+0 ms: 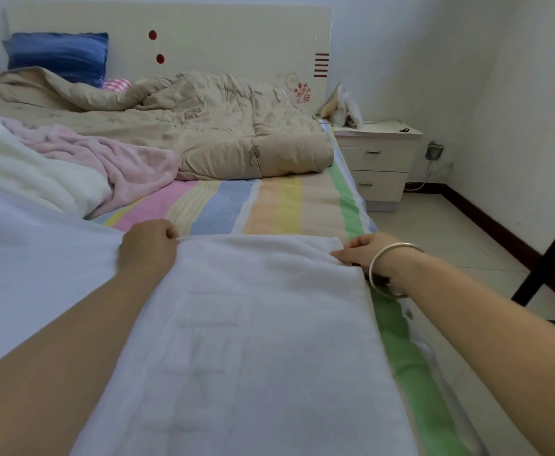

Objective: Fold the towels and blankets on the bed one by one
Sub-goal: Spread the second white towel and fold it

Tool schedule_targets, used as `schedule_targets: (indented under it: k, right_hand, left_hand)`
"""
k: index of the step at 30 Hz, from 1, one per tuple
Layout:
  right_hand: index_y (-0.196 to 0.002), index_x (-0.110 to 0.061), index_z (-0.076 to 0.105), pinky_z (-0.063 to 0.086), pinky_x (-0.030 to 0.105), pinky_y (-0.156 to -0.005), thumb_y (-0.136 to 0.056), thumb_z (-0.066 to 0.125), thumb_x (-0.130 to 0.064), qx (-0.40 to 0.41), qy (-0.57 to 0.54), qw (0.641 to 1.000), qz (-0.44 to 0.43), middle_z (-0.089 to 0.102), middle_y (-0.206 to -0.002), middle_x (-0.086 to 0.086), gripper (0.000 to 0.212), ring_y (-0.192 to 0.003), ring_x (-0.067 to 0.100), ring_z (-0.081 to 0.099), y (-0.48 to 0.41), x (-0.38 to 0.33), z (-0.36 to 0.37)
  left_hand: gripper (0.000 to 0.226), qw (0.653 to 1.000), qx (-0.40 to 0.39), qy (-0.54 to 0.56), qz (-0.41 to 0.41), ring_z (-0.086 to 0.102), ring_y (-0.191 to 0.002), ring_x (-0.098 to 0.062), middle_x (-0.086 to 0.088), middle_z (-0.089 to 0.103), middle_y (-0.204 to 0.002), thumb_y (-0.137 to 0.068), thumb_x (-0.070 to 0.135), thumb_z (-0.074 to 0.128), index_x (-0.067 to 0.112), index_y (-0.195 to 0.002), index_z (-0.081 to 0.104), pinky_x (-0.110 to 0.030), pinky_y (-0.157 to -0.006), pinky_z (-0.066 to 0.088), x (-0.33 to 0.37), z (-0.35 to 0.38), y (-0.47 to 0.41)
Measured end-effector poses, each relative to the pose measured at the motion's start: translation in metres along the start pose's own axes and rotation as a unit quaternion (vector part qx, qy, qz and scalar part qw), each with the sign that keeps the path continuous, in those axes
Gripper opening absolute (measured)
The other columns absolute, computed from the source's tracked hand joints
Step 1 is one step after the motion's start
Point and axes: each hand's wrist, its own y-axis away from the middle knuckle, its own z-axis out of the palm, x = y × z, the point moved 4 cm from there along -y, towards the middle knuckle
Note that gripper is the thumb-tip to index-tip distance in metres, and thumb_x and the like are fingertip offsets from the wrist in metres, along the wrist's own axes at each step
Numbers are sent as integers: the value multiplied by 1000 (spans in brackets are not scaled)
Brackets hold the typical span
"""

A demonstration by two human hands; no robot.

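the white towel [253,324] is lying flat along the near right side of the bed [269,205], on the striped sheet. the left hand [147,246] and right hand [365,251] are each pinching a far corner, apparently pulling the edge taut and square for a clean fold. the pink blanket [111,156] and beige quilt [203,126] are lying crumpled further up the bed, not yet folded.

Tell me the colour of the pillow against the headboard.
The pillow is streaky blue; head view shows it.
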Motion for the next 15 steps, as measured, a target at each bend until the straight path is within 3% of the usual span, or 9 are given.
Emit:
schedule_targets:
  k: [2, 4, 6, 9, 11, 13, 15]
  right_hand:
    - [-83, -17, 61, 41, 24, -63, -84, 72, -30, -1, -2, 1000, -9, 56, -82, -2, 17, -68, 12, 49, -3, -3, 4]
    - [-74, -20, 55, 49, 26, -72, -84, 72, -20, 13, -61, 998, -14, 57, -85, 1, 20, -73, 16, 53, -8, -3, 7]
    - [-69, -23, 53, 51, 31, -85, -83, 71, -16, 83, -93, 992, -20, 59, -91, 4, 24, -81, 21, 55, -15, 0, 3]
    - [-69, -24, 56, 46, 28, -85, -85, 65, -19, 188, -31, 982, -9, 63, -102, 5, 20, -93, 26, 58, -18, 4, -2]
    - [-94, -24, 66, 45, 30, -90, -89, 59, -18, 186, 3, 983, 9, 62, -119, 9, 11, -108, 31, 58, -13, 1, 2]
    - [-128, -19, 53, 43, 33, -98, -88, 60, -21, 164, 19, 986, 17, 51, -134, 12, 40, -120, 32, 52, -2, -1, 4]
    - [-143, -20, 37, 38, 42, -107, -87, 64, -31, 134, 73, 988, -19, 36, -145, 12, 63, -129, 33, 42, 29, -8, 5]
  left_hand:
    - [6, 1000, -5, 13, 4, 61, -93, -34, -7, 70, -97, -86, 19, 64, 23, -83, 66, -36, -76, 48, -3, 2, 3]
    - [14, 1000, -16, 18, 20, 59, -105, -33, -8, 69, -110, -89, 22, 61, 17, -100, 68, -39, -86, 47, 1, -1, 4]
    - [32, 999, -40, 33, 7, 56, -115, -33, -10, 62, -124, -92, 30, 58, 12, -118, 63, -40, -94, 44, 9, -8, 9]
    - [46, 995, -89, 24, 24, 47, -128, -31, -11, 46, -144, -96, 38, 51, 13, -135, 51, -40, -103, 36, 32, -20, 31]
    - [52, 989, -126, 23, 69, 34, -140, -25, -7, 30, -156, -98, 41, 47, 17, -143, 42, -37, -110, 28, 56, -34, 58]
    - [53, 980, -163, 24, 112, 25, -145, -19, -1, 20, -160, -99, 43, 45, 22, -147, 37, -34, -113, 23, 80, -46, 91]
    - [49, 966, -211, 35, 147, 29, -142, -17, 4, 26, -158, -100, 41, 44, 25, -146, 39, -29, -111, 23, 102, -60, 131]
